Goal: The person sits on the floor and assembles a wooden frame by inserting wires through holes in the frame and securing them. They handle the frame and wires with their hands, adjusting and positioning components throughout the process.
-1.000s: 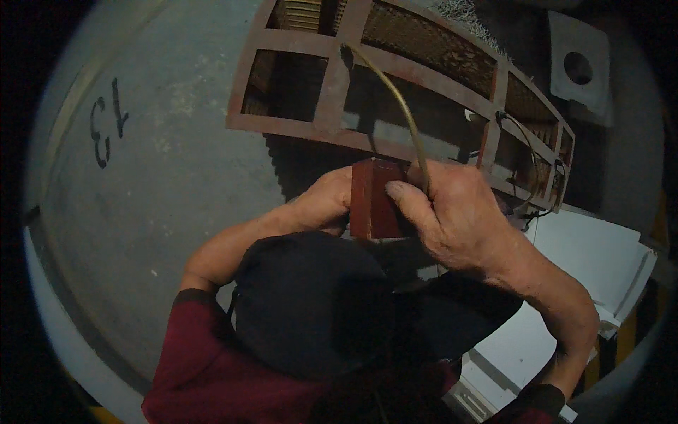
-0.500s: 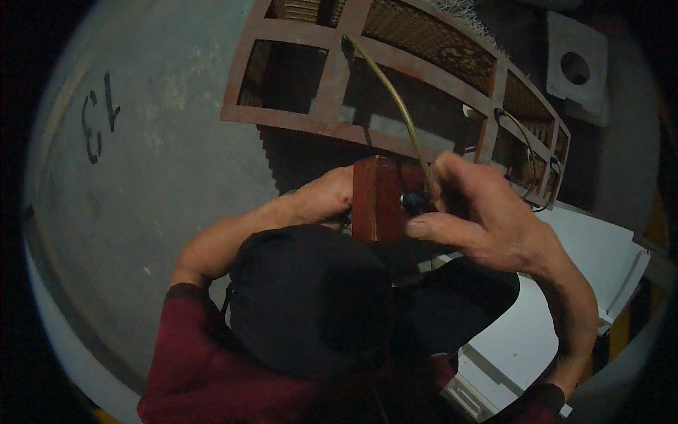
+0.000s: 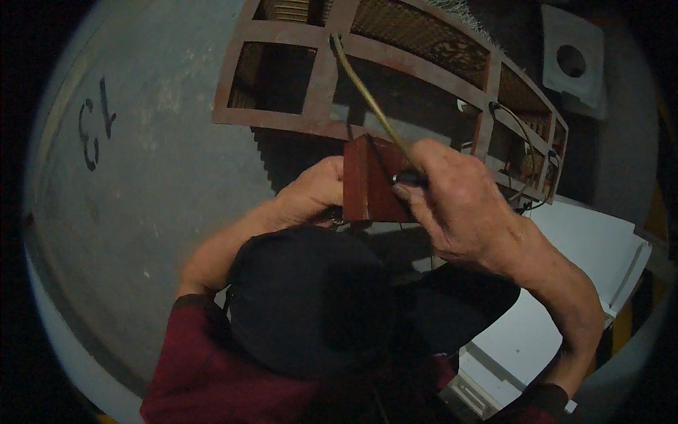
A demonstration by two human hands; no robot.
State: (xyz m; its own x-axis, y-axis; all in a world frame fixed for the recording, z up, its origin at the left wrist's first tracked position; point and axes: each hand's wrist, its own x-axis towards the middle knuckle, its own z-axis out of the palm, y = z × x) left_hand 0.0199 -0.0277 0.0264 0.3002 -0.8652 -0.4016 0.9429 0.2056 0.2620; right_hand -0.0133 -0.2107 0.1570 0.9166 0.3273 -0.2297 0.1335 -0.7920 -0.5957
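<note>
A reddish-brown box (image 3: 367,180) with a ridged edge is held up in front of me. My left hand (image 3: 318,191) grips it from the left, its fingers partly hidden behind the box. On the right, my right hand (image 3: 459,198) is closed round a small black cylindrical fitting (image 3: 407,178) with a shiny end, at the box's right face. Whether the fitting is fixed to the box I cannot tell. A yellowish cable (image 3: 371,102) runs from the brown frame down to my right hand, where its end is hidden behind the fingers.
Beyond the box stands a brown metal frame (image 3: 321,81) with mesh-lined openings. Thin dark cables (image 3: 528,138) hang at its right part. White panels (image 3: 583,230) lie at the right, below a grey plate (image 3: 573,60) with a round hole. A grey surface (image 3: 162,155) with dark painted marks spreads on the left.
The box has shifted slightly left and away from me. My right hand has moved left with it, and its fingers have closed round the black fitting.
</note>
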